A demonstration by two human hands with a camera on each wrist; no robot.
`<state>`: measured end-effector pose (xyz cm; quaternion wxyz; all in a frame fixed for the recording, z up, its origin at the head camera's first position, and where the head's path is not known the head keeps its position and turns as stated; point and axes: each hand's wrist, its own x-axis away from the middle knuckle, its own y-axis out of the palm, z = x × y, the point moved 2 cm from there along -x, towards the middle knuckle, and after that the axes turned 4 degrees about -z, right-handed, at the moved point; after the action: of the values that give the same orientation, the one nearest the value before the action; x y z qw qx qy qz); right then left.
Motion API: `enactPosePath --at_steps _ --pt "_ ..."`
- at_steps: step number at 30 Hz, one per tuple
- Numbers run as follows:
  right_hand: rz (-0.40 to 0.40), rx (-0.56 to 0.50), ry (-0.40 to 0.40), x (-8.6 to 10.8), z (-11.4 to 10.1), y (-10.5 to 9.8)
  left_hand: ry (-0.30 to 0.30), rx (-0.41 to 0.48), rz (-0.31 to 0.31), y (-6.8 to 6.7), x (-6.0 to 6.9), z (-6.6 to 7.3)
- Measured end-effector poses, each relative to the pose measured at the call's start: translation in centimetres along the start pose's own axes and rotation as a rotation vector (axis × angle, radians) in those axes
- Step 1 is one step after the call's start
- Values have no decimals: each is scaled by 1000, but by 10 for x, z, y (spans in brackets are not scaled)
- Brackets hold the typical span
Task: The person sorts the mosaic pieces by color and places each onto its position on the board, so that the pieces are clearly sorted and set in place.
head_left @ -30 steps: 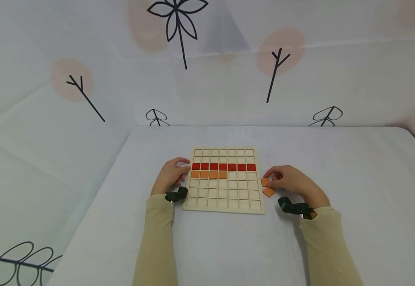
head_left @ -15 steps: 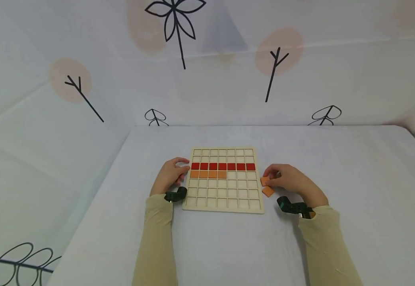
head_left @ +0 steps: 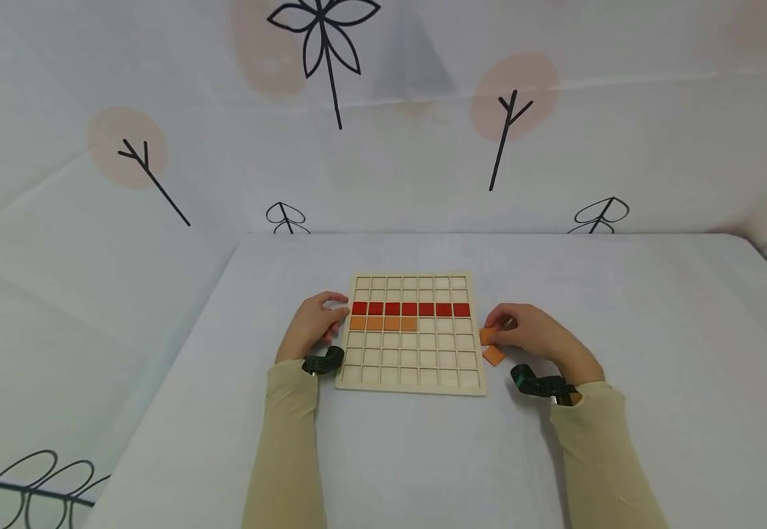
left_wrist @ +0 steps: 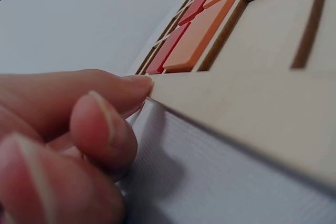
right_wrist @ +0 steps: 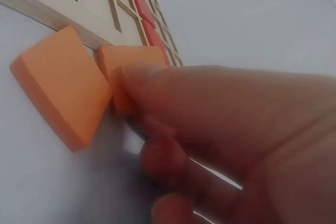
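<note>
A pale wooden grid board point(head_left: 390, 380) lies flat on the table. One row of it holds red square tiles point(head_left: 409, 309), and the row nearer me has orange square tiles point(head_left: 375, 323) in its left cells. My left hand point(head_left: 313, 323) rests at the board's left edge; in the left wrist view a fingertip point(left_wrist: 140, 81) touches the rim, the other fingers loosely bent. At the right edge, my right hand point(head_left: 534, 332) pinches a loose orange tile point(right_wrist: 137, 55), with the thumb on its face. A second loose orange tile point(right_wrist: 63, 85) lies beside it, partly against the board.
The white table point(head_left: 403, 455) extends around the board on all sides. Behind it stands a white cloth backdrop point(head_left: 410, 162) with plant drawings. Dark wrist cameras point(head_left: 322, 361) sit on both wrists, close to the tabletop.
</note>
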<state>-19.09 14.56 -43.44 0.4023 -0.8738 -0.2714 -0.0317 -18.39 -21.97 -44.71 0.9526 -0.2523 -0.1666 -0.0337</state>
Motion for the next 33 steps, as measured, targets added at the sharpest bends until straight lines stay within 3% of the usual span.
enactPosePath --at_steps 14,28,33 --pt "-4 -22 17 -3 0 1 -10 -11 7 -1 -4 -3" --pt "117 -82 55 -4 -3 -1 -12 5 3 1 -4 -5" --pt "110 -125 58 -5 -4 1 -18 10 1 1 -4 -4"
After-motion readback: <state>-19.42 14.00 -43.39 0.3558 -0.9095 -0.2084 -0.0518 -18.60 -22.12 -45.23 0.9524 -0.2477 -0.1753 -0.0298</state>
